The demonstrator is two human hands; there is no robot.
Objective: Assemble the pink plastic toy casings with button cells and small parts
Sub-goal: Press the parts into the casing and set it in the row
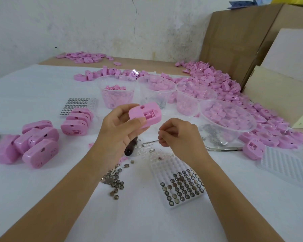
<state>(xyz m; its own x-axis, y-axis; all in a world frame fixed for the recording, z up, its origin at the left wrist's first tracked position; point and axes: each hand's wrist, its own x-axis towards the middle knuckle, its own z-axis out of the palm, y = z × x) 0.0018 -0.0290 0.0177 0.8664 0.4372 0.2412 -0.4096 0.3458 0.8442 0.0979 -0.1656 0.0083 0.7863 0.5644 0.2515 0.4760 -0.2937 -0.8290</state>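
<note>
Plainly, the left hand (119, 130) grips a pink rounded plastic toy casing (144, 116), with the thumb curled across its near face and the fingers wrapped behind. The hand holds the casing in the air beyond the clear plastic tray of silver button cells (182, 187). The casing's open recess, with moulded ribs inside, faces the camera, and a round hole shows in its upper side. The right hand (180, 137) hovers over the tray's far end, just right of the casing. Its fingers (164, 137) are curled tight with the tips pinched together; whether a part sits between them is too small to tell. Loose button cells (116, 186) lie just left of the tray, a dark-handled tool (129, 149) lies beyond it, and a cluster of pink casings (33, 142) lies well to its left.
</note>
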